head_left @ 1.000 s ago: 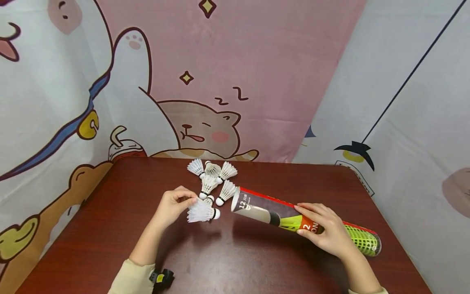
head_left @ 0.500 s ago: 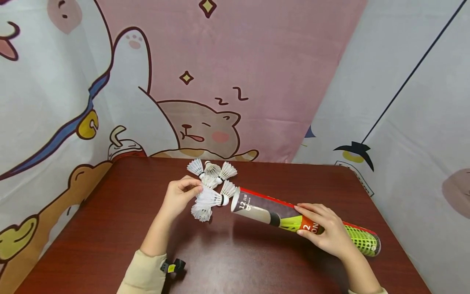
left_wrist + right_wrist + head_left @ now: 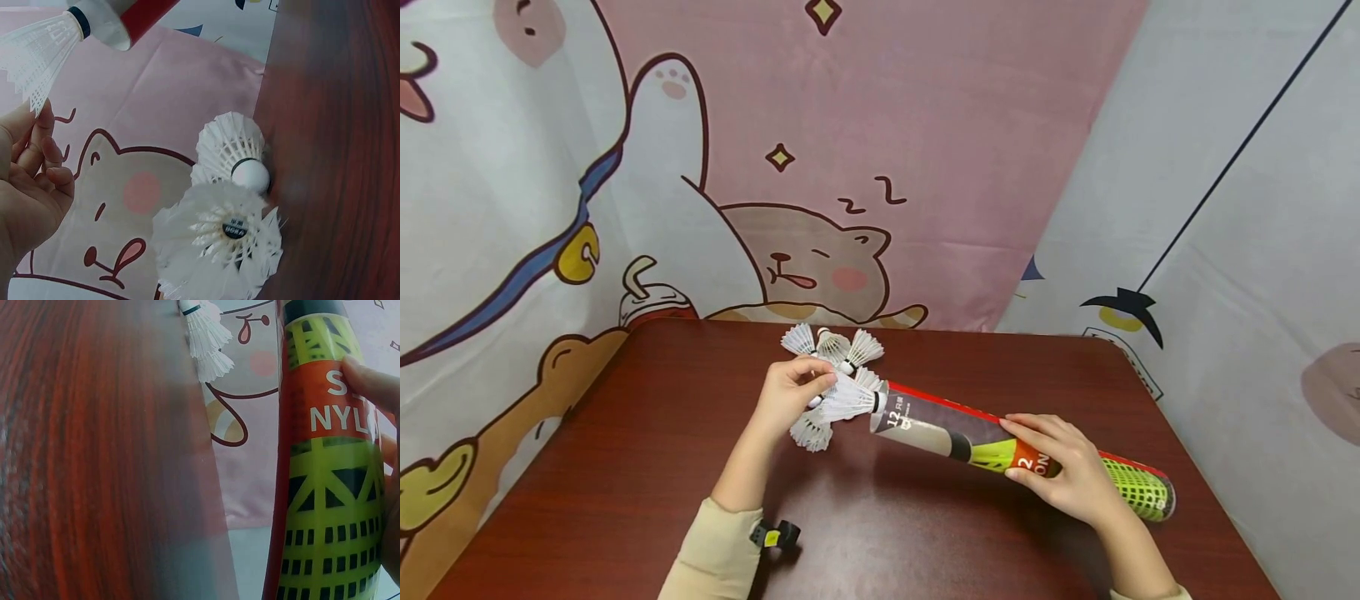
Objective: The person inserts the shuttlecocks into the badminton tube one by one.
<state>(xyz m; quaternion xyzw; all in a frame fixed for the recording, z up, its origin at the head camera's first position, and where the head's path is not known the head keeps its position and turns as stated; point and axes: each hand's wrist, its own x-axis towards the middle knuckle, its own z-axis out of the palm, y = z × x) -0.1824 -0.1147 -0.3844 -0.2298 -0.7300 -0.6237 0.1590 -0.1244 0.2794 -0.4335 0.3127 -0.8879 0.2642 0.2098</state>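
My left hand [image 3: 790, 398] pinches a white shuttlecock [image 3: 848, 398] by the edge of its skirt, between thumb and fingers. The shuttlecock's cork end sits right at the mouth of a printed tube, and in the left wrist view the dark-banded end [image 3: 79, 22] overlaps the tube's pale opening. My right hand [image 3: 1063, 462] grips the shuttlecock tube [image 3: 936, 423] around its middle, holding it tilted with the mouth toward the left. In the right wrist view the tube [image 3: 331, 481] shows a green racket print and an orange band.
Several loose shuttlecocks lie in a cluster behind the left hand, among them a shuttlecock [image 3: 862, 350] near the back and another [image 3: 812, 431] nearer the front. They rest on a dark reddish-brown table [image 3: 700, 400]. A cartoon-printed cloth [image 3: 970, 183] hangs behind its far edge.
My left hand has carried the pinched shuttlecock up and to the right, from the cluster's front to the tube's mouth. The right hand and tube have stayed nearly still.
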